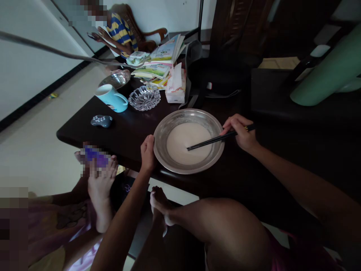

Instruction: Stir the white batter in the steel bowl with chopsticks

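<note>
A wide metal bowl (191, 168) holding a pale, creamy liquid (183, 135) rests near the front edge of the dark table. My left hand (147, 153) grips the bowl's left rim, fingers closed, with the part under the rim hidden. Pinched in my right hand (241, 131) are dark chopsticks (217, 139), which slant down to the left over the right rim. Their tips dip into the liquid near the middle of the bowl.
Behind the bowl stand a tissue box (176, 88), a glass dish (144, 98), a light-blue mug (111, 98) and stacked books (160, 62). A grey patterned object (102, 121) lies at left. One person sits close on my left, another in a chair (128, 22) farther back. A green cylinder (318, 81) leans at right.
</note>
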A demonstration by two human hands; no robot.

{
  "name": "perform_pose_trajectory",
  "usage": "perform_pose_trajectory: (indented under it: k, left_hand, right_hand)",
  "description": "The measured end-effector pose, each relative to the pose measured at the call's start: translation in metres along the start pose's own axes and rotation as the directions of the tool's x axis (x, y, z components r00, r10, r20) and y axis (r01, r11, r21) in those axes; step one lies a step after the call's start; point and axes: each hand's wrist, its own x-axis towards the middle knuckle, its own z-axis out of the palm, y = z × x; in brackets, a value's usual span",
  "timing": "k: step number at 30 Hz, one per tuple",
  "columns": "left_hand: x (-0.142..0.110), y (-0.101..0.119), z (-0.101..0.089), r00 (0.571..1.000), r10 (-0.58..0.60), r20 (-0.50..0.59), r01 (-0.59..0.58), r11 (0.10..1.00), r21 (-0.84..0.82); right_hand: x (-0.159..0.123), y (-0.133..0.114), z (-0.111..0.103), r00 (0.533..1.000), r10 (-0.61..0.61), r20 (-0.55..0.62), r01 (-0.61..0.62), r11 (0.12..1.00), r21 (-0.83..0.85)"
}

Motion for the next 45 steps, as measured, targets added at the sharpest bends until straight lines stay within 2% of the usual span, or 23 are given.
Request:
perform_pose_trajectory:
  k: [2, 3, 5, 7, 9, 12, 17, 21, 23, 26, 28, 31, 33, 36, 38, 41, 43, 45]
  left_hand:
    - [0.0005, -0.0019, -0.0003, 1.0, -0.01, -0.009, 0.01, 1.0, -0.009]
    - [0.0007, -0.0029, -0.0004, 1.0, -0.015, -0.015, 0.015, 1.0, -0.01]
    - [0.0011, -0.0044, -0.0008, 1.0, -0.014, -0.019, 0.014, 1.0, -0.006]
    - [0.0015, -0.0054, -0.0012, 1.0, -0.001, -0.014, 0.001, 1.0, -0.001]
    - [0.0017, -0.0059, -0.0014, 1.0, 0.007, -0.008, -0.007, 1.0, -0.003]
    - [0.0015, -0.0056, -0.0015, 1.0, -0.002, -0.014, 0.002, 1.0, -0.008]
    - [0.0006, -0.0038, -0.0009, 1.0, -0.011, -0.006, 0.011, 1.0, -0.021]
    - [0.0005, -0.0021, -0.0006, 0.999, -0.024, -0.022, 0.024, 1.0, -0.014]
    - [0.0006, -0.0016, -0.0007, 1.0, -0.015, -0.022, 0.015, 1.0, -0.007]
    - [0.0006, -0.0016, -0.0007, 1.0, 0.004, -0.007, -0.004, 1.0, 0.003]
    - [0.0006, -0.0017, -0.0006, 1.0, 0.005, -0.003, -0.005, 1.0, 0.006]
    - [0.0003, -0.0014, -0.0001, 1.0, 0.004, -0.016, -0.004, 1.0, 0.004]
    - [-0.0001, -0.0006, 0.0002, 1.0, -0.002, -0.02, 0.002, 1.0, 0.005]
    - [-0.0006, 0.0004, 0.0005, 1.0, -0.014, -0.009, 0.014, 1.0, 0.001]
    - [-0.0005, 0.0004, 0.0005, 1.0, -0.016, -0.005, 0.016, 1.0, -0.007]
    - [0.0, -0.0004, 0.0004, 1.0, -0.018, -0.017, 0.018, 1.0, -0.012]
    - [0.0003, -0.0009, 0.0003, 0.999, -0.024, -0.024, 0.023, 1.0, -0.014]
    - [0.0002, -0.0011, 0.0003, 0.999, -0.035, -0.026, 0.034, 0.999, -0.019]
  right_hand:
    - [0.0001, -0.0015, 0.0003, 0.998, -0.003, 0.058, 0.007, 0.997, -0.082]
    - [0.0004, -0.0019, 0.0, 0.999, -0.012, 0.048, 0.018, 0.993, -0.116]
    - [0.0012, -0.0018, -0.0015, 0.999, -0.032, -0.033, 0.028, 0.992, -0.123]
    - [0.0012, -0.0006, -0.0026, 0.995, -0.025, -0.094, 0.019, 0.998, -0.062]
    - [0.0003, 0.0006, -0.0023, 0.999, 0.001, -0.049, -0.002, 1.0, -0.02]
    - [-0.0005, 0.0011, -0.0008, 0.999, 0.008, 0.048, -0.005, 0.998, -0.064]
    - [0.0009, -0.0005, -0.0008, 0.998, -0.017, -0.058, 0.017, 1.0, -0.005]
    - [0.0009, -0.002, 0.0005, 0.998, -0.013, 0.062, 0.016, 0.998, -0.059]
    - [0.0014, -0.0012, -0.0003, 0.999, -0.04, 0.028, 0.043, 0.994, -0.1]
    - [0.0016, 0.0011, -0.0022, 0.997, -0.025, -0.07, 0.022, 0.999, -0.038]
    - [0.0009, 0.0018, -0.0021, 1.0, 0.012, -0.019, -0.012, 1.0, 0.006]
    - [0.0004, 0.0009, -0.0008, 0.997, 0.011, 0.081, -0.007, 0.999, -0.051]
    - [0.0012, 0.0003, -0.0009, 1.0, -0.023, 0.018, 0.024, 0.996, -0.086]
    - [0.0019, 0.0, -0.0019, 0.995, -0.032, -0.093, 0.029, 0.999, -0.032]
    - [0.0014, -0.0002, -0.0017, 0.999, -0.007, -0.032, 0.007, 1.0, -0.008]
    - [0.0012, -0.0002, -0.001, 0.997, -0.011, 0.075, 0.018, 0.996, -0.091]
    - [0.0019, 0.0008, -0.0015, 0.999, -0.036, 0.017, 0.038, 0.992, -0.117]
    - [0.0023, 0.0019, -0.0023, 0.998, -0.037, -0.059, 0.033, 0.997, -0.064]
